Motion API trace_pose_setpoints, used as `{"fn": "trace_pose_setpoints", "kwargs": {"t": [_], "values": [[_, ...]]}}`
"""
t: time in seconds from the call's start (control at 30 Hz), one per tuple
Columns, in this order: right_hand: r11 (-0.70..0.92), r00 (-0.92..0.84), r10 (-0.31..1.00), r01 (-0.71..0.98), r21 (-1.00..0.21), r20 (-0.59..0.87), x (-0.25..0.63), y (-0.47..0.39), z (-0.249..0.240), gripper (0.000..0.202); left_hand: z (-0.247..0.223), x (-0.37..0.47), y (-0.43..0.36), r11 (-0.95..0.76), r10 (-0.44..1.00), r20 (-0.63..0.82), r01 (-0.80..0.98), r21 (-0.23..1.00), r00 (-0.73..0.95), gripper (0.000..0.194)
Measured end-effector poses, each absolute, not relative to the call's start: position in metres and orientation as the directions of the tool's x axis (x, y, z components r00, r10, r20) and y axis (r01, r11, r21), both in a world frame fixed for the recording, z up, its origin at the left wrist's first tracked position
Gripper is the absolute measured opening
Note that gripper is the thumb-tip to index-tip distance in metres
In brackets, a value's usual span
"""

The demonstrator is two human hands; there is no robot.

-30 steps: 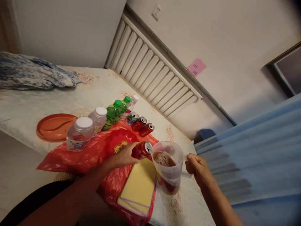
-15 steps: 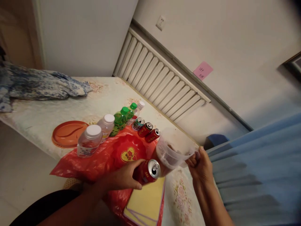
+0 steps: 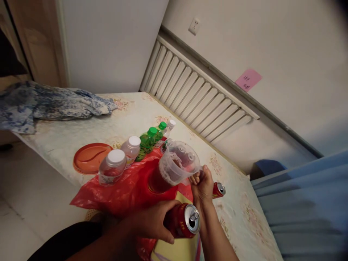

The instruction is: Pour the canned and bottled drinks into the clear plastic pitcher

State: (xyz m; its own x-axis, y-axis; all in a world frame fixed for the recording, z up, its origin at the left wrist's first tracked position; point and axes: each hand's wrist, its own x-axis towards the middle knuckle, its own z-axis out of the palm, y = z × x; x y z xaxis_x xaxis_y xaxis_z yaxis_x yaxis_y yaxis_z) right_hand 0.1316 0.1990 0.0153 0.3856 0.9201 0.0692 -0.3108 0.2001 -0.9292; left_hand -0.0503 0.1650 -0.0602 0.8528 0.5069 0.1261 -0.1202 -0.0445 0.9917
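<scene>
My left hand (image 3: 153, 222) is wrapped round an opened red drink can (image 3: 181, 219), its top tilted toward me. My right hand (image 3: 203, 185) grips the handle of a clear plastic pitcher (image 3: 170, 170) holding brownish liquid with foam on the surface. The pitcher is over the red scalloped tray and hides most of it; I cannot tell whether they touch. Behind my right wrist another red can (image 3: 219, 190) shows in part. Under the can in my left hand lie yellow cloths or sheets (image 3: 174, 250) on a red plastic bag (image 3: 108, 195).
Two clear jars with white lids (image 3: 112, 166) and green bottles (image 3: 148, 139) line the left side. An orange plate (image 3: 91, 157) lies beyond the jars. Patterned cloth (image 3: 70, 105) rests at the table's far left. A radiator (image 3: 195, 94) and blue curtain (image 3: 304, 203) border the table.
The pitcher has moved left in my right hand, from beside the row of cans to over the red tray. It now covers those cans, and a can behind my right wrist has come into sight.
</scene>
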Motion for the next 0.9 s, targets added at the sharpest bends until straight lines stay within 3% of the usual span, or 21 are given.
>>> {"fn": "trace_pose_setpoints", "kwargs": {"t": [0.27, 0.4, 0.57, 0.73, 0.9], "values": [[0.239, 0.449, 0.890, -0.324, -0.915, 0.073, 0.122, 0.190, -0.005, 0.040, -0.063, -0.042, 0.165, -0.026, 0.494, 0.116, -0.119, 0.993, 0.861, 0.086], [0.211, 0.422, 0.898, -0.174, -0.962, 0.121, 0.137, 0.181, -0.005, 0.038, -0.057, -0.033, 0.165, 0.012, 0.484, 0.109, -0.131, 0.991, 0.868, 0.084], [0.141, 0.637, 0.769, -0.087, -0.986, 0.053, 0.181, 0.132, -0.023, 0.045, -0.055, -0.016, 0.166, 0.007, 0.487, 0.128, -0.150, 0.989, 0.864, 0.085], [0.023, 0.519, 0.854, -0.008, -1.000, 0.015, 0.186, 0.057, -0.039, 0.036, -0.058, 0.006, 0.164, 0.008, 0.488, 0.169, -0.198, 0.980, 0.856, 0.080], [0.017, 0.444, 0.895, 0.050, -0.999, 0.038, 0.169, 0.030, -0.038, 0.055, -0.066, 0.032, 0.163, 0.002, 0.519, 0.194, -0.228, 0.974, 0.832, 0.079]]}}
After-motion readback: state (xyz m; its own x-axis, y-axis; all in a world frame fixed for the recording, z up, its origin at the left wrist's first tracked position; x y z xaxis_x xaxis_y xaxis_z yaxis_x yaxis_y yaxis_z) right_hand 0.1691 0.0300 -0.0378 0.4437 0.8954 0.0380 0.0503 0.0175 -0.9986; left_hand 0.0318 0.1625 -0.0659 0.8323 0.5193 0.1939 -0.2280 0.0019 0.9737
